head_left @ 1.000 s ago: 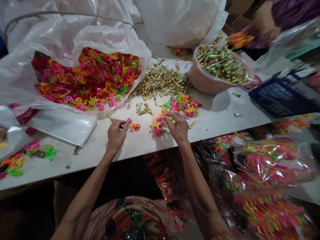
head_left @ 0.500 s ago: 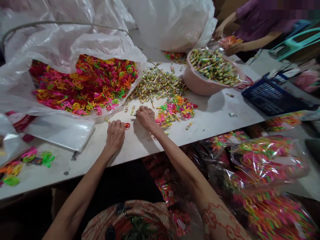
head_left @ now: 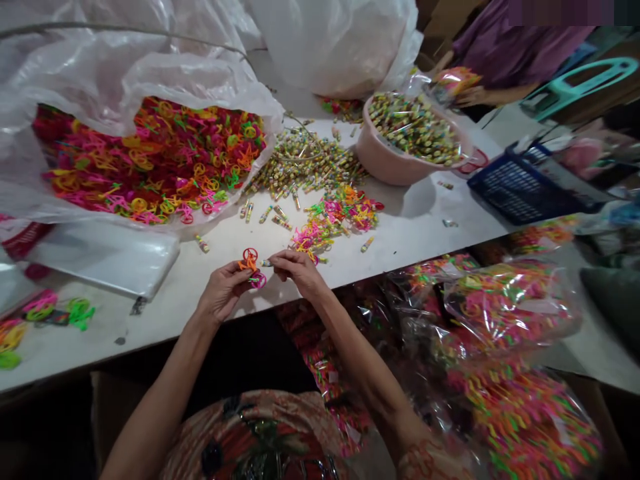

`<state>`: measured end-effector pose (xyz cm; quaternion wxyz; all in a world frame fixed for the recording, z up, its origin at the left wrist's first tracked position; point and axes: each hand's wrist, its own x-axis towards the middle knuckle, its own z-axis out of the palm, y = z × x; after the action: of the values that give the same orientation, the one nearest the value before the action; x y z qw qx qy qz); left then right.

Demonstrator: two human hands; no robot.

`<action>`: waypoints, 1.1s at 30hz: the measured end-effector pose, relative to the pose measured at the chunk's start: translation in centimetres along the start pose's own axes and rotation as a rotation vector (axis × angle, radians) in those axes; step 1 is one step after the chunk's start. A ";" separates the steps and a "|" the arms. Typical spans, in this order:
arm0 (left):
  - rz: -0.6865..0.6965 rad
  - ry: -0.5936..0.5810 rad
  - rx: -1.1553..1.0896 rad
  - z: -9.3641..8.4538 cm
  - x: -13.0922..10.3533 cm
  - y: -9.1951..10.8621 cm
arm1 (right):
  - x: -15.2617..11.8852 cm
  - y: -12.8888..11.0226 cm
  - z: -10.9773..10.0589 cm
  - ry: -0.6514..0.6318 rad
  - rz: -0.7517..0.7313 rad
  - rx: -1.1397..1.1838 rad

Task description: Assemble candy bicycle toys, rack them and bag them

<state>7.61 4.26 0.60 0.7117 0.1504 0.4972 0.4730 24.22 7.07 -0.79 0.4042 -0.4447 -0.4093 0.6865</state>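
Two small plastic toy pieces, an orange piece with a red ring at its top and a magenta piece with a ring of its own, sit at the fingertips of your left hand, over the near part of the white table. Your left thumb and fingers are pinched narrow on them. Your right hand faces it from just beside, thumb and forefinger closed on a small printed tube whose end points toward the toy pieces; you cannot tell whether they touch.

Just beyond your right hand lies a loose heap of colored toy pieces, with one single tube to its right. Another lone tube lies near your left hand, on its far side. Farther back spreads a broad pile of printed tubes, next to a pink basin filled with more of the same. To your left, a large white plastic sack gapes open on a mass of toy pieces, and a stack of clear bags lies in front of it.

On your right stand a blue basket and, below the table edge, bulging clear packs. Past the basin, a person in purple handles a bright packet.
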 end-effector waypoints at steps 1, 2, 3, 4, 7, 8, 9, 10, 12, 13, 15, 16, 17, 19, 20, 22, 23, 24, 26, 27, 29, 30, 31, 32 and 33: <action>-0.014 0.002 -0.007 0.1 -0.1 0.0 | -0.1 -0.1 -0.1 -0.010 0.002 0.007; -0.030 0.001 -0.012 0.1 -0.1 0.0 | -0.3 -0.2 -0.1 -0.023 0.004 0.010; -0.044 -0.003 -0.017 0.1 -0.2 0.0 | -0.4 -0.3 -0.2 -0.035 0.006 0.014; -0.057 -0.009 -0.024 0.1 -0.2 0.0 | -0.6 -0.3 -0.2 -0.046 0.008 0.020; -0.081 -0.040 -0.059 0.2 -0.3 0.0 | -0.8 -0.2 -0.3 -0.060 0.001 0.050; -0.086 -0.052 -0.070 0.3 -0.3 -0.1 | -0.9 -0.1 -0.3 -0.060 -0.003 0.059; -0.088 -0.060 -0.078 0.3 -0.3 -0.1 | -0.9 0.0 -0.3 -0.059 -0.003 0.065; -0.086 -0.062 -0.082 0.4 -0.3 -0.2 | -0.9 0.2 -0.3 -0.054 -0.001 0.072; -0.080 -0.052 -0.083 0.5 -0.3 -0.3 | -0.9 0.4 -0.3 -0.041 0.009 0.095; -0.078 -0.046 -0.080 0.5 -0.3 -0.3 | -0.9 0.6 -0.4 -0.037 0.018 0.107; -0.078 -0.041 -0.064 0.4 -0.3 -0.5 | -0.9 0.7 -0.5 -0.038 0.033 0.124; -0.073 -0.041 -0.050 0.3 -0.3 -0.6 | -1.0 0.7 -0.6 -0.042 0.040 0.122; -0.061 -0.040 -0.032 0.2 -0.4 -0.6 | -1.1 0.7 -0.6 -0.044 0.043 0.109; -0.030 -0.029 0.006 0.1 -0.4 -0.9 | -1.4 0.5 -0.5 -0.029 0.020 0.055; -0.017 -0.020 0.019 0.0 -0.3 -1.0 | -1.6 0.3 -0.4 -0.012 -0.004 0.019; 0.007 0.009 0.031 0.1 -0.2 -1.4 | -2.0 0.2 -0.1 0.045 -0.074 -0.061; 0.017 0.025 0.033 0.2 -0.1 -1.6 | -2.1 0.2 0.0 0.077 -0.112 -0.101; 0.026 0.036 0.035 0.3 0.0 -1.8 | -2.3 0.2 0.1 0.099 -0.139 -0.138; 0.038 0.031 0.055 0.7 0.2 -2.3 | -2.4 0.3 -0.3 0.100 -0.159 -0.208; 0.037 0.012 0.076 1.0 0.3 -2.5 | -2.3 0.2 -0.7 0.082 -0.160 -0.248; 0.050 -0.033 0.143 1.2 0.5 -2.6 | -2.0 -0.6 -2.0 0.042 -0.174 -0.382; 0.079 -0.040 0.187 1.2 0.6 -2.5 | -1.7 -1.2 -2.7 0.050 -0.200 -0.487; 0.127 -0.029 0.241 1.0 0.9 -2.2 | -1.3 -2.0 -3.5 0.097 -0.236 -0.618; 0.192 -0.003 0.306 0.8 1.3 -1.8 | -0.6 -2.9 -4.1 0.183 -0.272 -0.768; 0.273 0.033 0.386 0.5 1.8 -1.2 | 0.2 -3.8 -4.6 0.292 -0.297 -0.929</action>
<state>8.78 5.25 -1.00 0.5908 0.3417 0.5650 0.4636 29.20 9.47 1.47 0.3102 -0.6057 -0.6694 0.2981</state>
